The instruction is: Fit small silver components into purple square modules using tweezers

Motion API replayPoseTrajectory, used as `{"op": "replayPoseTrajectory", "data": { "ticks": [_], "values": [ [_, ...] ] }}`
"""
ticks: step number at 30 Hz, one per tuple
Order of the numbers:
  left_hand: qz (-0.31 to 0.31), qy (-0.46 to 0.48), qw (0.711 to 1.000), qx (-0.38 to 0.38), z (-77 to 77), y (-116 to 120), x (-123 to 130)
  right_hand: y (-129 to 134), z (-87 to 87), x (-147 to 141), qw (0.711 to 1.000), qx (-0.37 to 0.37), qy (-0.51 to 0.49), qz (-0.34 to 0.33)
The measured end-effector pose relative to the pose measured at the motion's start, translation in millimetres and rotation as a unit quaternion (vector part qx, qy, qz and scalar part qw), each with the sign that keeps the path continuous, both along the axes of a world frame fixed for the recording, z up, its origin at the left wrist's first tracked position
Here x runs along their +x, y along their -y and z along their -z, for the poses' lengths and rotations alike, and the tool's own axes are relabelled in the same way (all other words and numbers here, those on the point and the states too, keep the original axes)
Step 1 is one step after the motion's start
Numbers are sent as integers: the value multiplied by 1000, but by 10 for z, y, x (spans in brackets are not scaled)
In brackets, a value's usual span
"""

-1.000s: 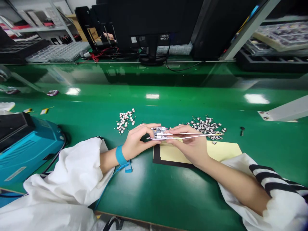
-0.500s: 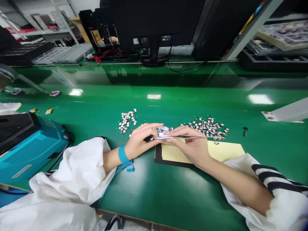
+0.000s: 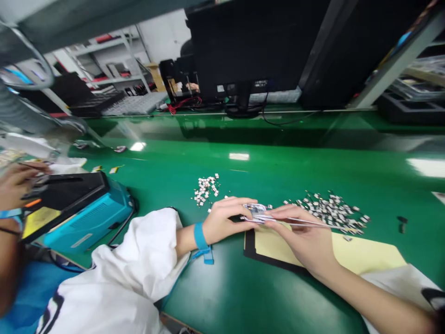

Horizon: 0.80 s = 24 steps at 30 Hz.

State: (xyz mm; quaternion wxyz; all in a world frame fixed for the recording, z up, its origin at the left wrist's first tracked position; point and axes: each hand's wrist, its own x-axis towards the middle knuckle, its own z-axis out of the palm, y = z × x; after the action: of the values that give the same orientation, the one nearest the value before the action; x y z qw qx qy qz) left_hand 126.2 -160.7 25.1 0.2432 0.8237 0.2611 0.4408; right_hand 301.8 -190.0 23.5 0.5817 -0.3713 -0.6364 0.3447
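Note:
My left hand (image 3: 225, 220) pinches a small circuit board (image 3: 257, 212) between thumb and fingertips, with a blue wrist strap (image 3: 200, 236) around that wrist. My right hand (image 3: 301, 236) grips slender white-tipped tweezers (image 3: 299, 221), whose tips reach the board's edge. Below the hands lies a pale yellow sheet (image 3: 351, 253) on a black mat (image 3: 251, 253). Two loose heaps of tiny white-and-black components sit on the green bench: one (image 3: 206, 189) beyond my left hand, a larger one (image 3: 330, 214) beyond my right hand.
A teal case with a black lid (image 3: 92, 220) stands left of my arm. Further left, a co-worker's hand (image 3: 17, 185) holds something. A small black part (image 3: 402, 223) lies at right. Monitors (image 3: 257, 46) and trays stand along the bench's far side.
The whole view has swung, so the bench contents sit further right and lower, and a co-worker's hand has come into view at left. My hands still hold the board and tweezers together.

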Motion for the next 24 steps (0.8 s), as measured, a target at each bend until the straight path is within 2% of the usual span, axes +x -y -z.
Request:
{"op": "replayPoseTrajectory", "data": {
  "ticks": [5, 11, 16, 24],
  "values": [
    [-4, 17, 999, -35, -9, 2, 7, -15, -27, 13, 1000, 6, -7, 8],
    [-8, 28, 998, -65, -16, 7, -1, -12, -13, 48, 1000, 20, -11, -21],
    [2, 30, 998, -56, -12, -12, -24, -14, -3, 58, 997, 35, -27, -60],
    [15, 36, 998, -51, -4, -8, -49, 5, -61, 61, 997, 46, 1, -68]
  ]
}}
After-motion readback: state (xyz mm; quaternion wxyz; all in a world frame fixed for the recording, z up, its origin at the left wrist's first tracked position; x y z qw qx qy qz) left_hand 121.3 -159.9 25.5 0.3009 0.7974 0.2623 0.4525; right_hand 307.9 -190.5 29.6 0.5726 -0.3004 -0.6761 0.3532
